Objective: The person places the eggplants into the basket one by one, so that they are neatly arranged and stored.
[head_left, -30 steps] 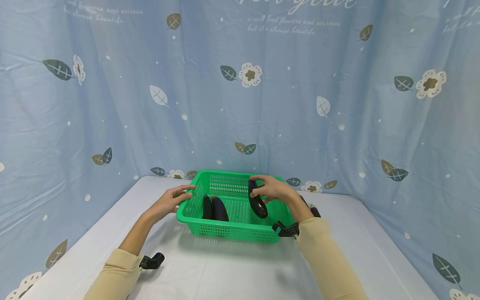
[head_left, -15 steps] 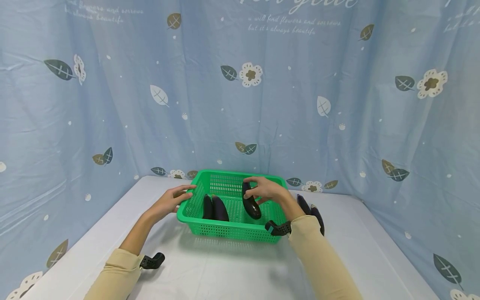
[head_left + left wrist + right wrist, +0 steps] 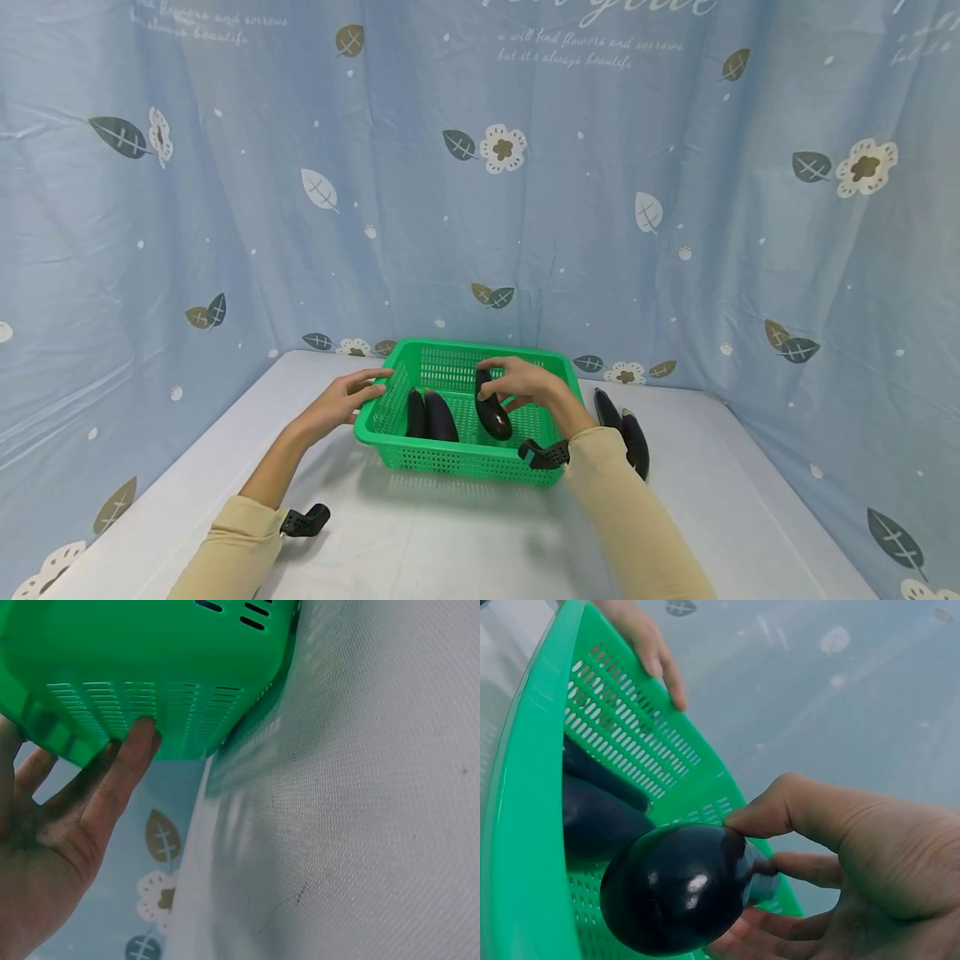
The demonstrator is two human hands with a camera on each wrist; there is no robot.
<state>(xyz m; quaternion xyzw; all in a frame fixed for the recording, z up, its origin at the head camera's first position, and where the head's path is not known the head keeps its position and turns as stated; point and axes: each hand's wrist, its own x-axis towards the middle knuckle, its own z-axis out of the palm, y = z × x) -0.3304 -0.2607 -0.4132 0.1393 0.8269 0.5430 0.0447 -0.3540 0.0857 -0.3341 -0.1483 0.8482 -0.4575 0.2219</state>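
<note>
In the head view my right hand (image 3: 522, 382) grips a dark, glossy eggplant (image 3: 492, 417) near its upper end, inside the green plastic basket (image 3: 465, 450). The right wrist view shows that eggplant's rounded end (image 3: 675, 892) close up, with the thumb on one side and fingers on the other. Two more eggplants lie side by side at the basket's left, one narrow (image 3: 416, 413) and one wider (image 3: 440, 418). My left hand (image 3: 341, 402) holds the basket's left rim. Seen from the left wrist, one finger (image 3: 124, 772) lies against the outer basket wall.
Two other eggplants lie on the white table right of the basket, one farther back (image 3: 607, 408) and one nearer (image 3: 635, 444), partly behind the right sleeve. A blue patterned curtain (image 3: 420, 208) hangs behind the table (image 3: 420, 533) and at both sides.
My right hand has carried the eggplant leftward within the basket, toward the two lying there. The eggplants on the table have come into fuller view. My left hand stays on the rim.
</note>
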